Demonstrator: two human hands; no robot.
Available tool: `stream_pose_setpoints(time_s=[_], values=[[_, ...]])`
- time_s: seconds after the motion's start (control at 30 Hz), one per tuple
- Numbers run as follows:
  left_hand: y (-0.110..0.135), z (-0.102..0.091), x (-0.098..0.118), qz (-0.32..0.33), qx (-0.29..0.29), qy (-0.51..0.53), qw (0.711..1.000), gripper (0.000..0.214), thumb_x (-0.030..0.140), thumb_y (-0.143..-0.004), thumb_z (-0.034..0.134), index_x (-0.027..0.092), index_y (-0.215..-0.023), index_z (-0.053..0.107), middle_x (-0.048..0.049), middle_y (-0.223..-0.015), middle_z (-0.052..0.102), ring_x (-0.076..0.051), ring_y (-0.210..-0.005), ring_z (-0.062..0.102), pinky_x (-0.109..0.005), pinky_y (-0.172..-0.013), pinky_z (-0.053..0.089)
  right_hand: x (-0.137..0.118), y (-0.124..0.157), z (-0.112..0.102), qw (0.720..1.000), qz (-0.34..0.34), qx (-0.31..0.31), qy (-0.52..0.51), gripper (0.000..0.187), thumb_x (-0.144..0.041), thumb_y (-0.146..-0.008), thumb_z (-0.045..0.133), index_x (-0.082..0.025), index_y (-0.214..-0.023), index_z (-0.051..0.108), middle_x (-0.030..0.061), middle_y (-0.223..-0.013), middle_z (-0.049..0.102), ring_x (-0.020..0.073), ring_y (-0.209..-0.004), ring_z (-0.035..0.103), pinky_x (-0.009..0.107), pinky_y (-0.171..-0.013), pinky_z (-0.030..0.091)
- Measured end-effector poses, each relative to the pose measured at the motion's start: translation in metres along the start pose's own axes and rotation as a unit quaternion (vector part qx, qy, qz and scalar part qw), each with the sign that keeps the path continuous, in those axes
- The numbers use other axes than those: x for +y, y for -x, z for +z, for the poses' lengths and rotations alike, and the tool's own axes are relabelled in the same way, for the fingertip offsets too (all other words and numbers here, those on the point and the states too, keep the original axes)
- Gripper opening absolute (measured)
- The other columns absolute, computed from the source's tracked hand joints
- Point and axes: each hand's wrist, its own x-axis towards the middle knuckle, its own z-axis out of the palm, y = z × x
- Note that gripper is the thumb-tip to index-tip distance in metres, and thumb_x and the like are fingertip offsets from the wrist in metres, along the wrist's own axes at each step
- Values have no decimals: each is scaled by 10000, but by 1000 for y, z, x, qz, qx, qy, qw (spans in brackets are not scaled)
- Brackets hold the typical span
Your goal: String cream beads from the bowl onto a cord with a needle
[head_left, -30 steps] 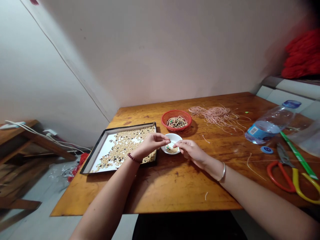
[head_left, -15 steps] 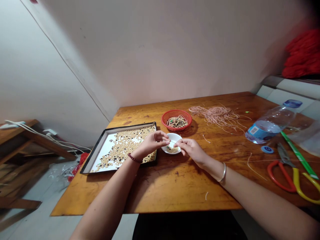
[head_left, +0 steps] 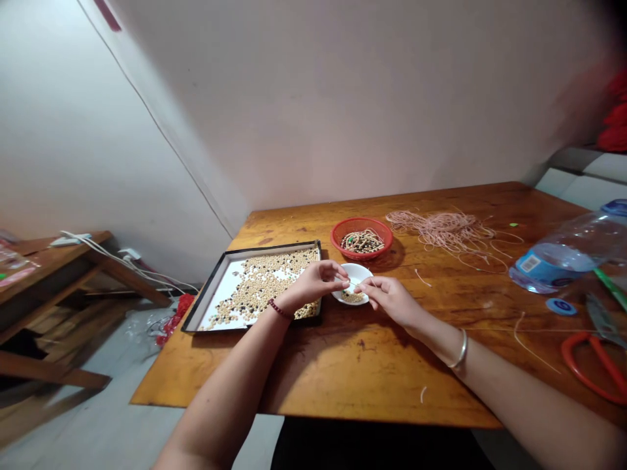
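Observation:
My left hand (head_left: 321,282) and my right hand (head_left: 389,300) meet over a small white bowl (head_left: 351,268), both with fingertips pinched together. A thin cord (head_left: 353,285) runs between the two pinches; its ends are too fine to follow. Below them, small cream beads (head_left: 353,297) lie at the bottom of the bowl. Close by on the left, a shallow black-rimmed tray (head_left: 209,290) holds many cream and dark beads (head_left: 267,281). Behind the bowl stands a red plastic basket (head_left: 337,244) with beaded strands (head_left: 363,240) inside.
Loose pink cord (head_left: 448,230) is heaped at the back right. A water bottle (head_left: 551,262) lies tilted at right, near its blue cap (head_left: 561,307), red-handled scissors (head_left: 582,359) and a green strip (head_left: 611,287). Cord scraps (head_left: 424,394) dot the wooden table (head_left: 343,391).
The view has turned left, so everything sits farther right in the picture. Both hands stay over the bowl, pinched, now slightly closer together.

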Motion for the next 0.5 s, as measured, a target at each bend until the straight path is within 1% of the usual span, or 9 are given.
stream_pose_setpoints(time_s=[0.07,0.13,0.2,0.27,0.33,0.4,0.47,0.5], values=[[0,2,-2,-16,-18,23,999,350,324,-650,807,105,-862,635,-34,-753,667,-91,-662,609,-216,-631,474,-1,0,1,1000,-25,-18,-5,340,-445,-819,575,-152,-649,602,-26,-506,493,93,-507,425,236,-533,310],[0,4,-2,-26,-29,40,998,362,344,-646,809,104,-861,645,-49,-765,684,-109,-692,628,-233,-663,481,-2,1,2,999,-33,-33,-20,382,-470,-823,575,-160,-601,557,-28,-503,479,79,-478,394,231,-498,286],[0,7,-1,-21,-26,43,999,359,382,-657,797,99,-834,664,-61,-772,692,-115,-697,627,-241,-676,480,-4,2,3,998,-8,-37,-47,411,-506,-813,582,-167,-585,532,-42,-475,437,61,-417,326,228,-435,218],[0,9,1,-3,-15,31,999,354,418,-682,771,97,-800,681,-63,-771,691,-113,-691,611,-239,-673,472,-4,2,5,995,34,-32,-85,419,-533,-793,596,-170,-593,535,-62,-436,375,48,-370,253,230,-395,144],[-1,10,3,12,-4,18,1000,351,437,-707,747,99,-783,687,-57,-769,684,-107,-692,594,-232,-675,463,-4,2,5,988,73,-17,-132,394,-539,-774,610,-165,-655,581,-76,-425,344,42,-356,202,228,-382,95],[-1,11,4,19,16,12,1000,352,445,-719,734,105,-791,680,-43,-764,671,-98,-684,578,-221,-667,451,-3,1,5,979,101,-3,-177,364,-523,-773,611,-159,-776,635,-94,-426,303,40,-362,154,220,-384,69],[0,12,5,12,37,8,999,361,462,-735,716,114,-816,665,-28,-758,650,-89,-661,559,-206,-624,434,-3,1,2,971,117,8,-207,349,-485,-786,607,-158,-896,659,-107,-444,273,37,-376,123,209,-391,61],[0,13,6,7,44,4,999,367,473,-747,700,119,-834,658,-23,-760,640,-86,-650,550,-198,-596,422,-3,0,1,968,122,13,-218,339,-465,-793,605,-158,-924,662,-107,-463,274,34,-384,113,205,-394,60]])
